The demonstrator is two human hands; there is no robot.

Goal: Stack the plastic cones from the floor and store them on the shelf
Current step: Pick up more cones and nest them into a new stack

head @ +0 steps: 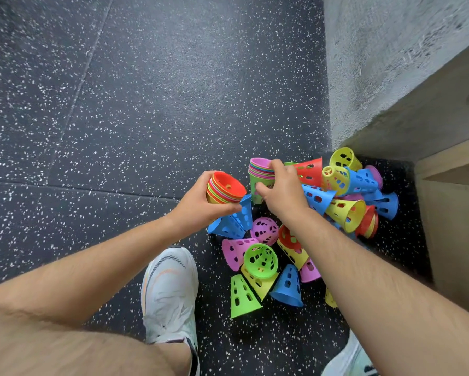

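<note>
- Fingers [210, 177] of the left hand [200, 204] are curled round a red-topped stack of nested plastic cones [226, 187], just left of the loose heap of coloured perforated plastic cones [260, 260].
- The right hand [282, 191] clamps a purple-rimmed stack of nested cones [260, 169] at the heap's far edge.
- To merge them well, line up the rims and push straight; a tilted stack would likely jam.
- The pale wooden shelf [450, 207] stands right of the heap.
</note>
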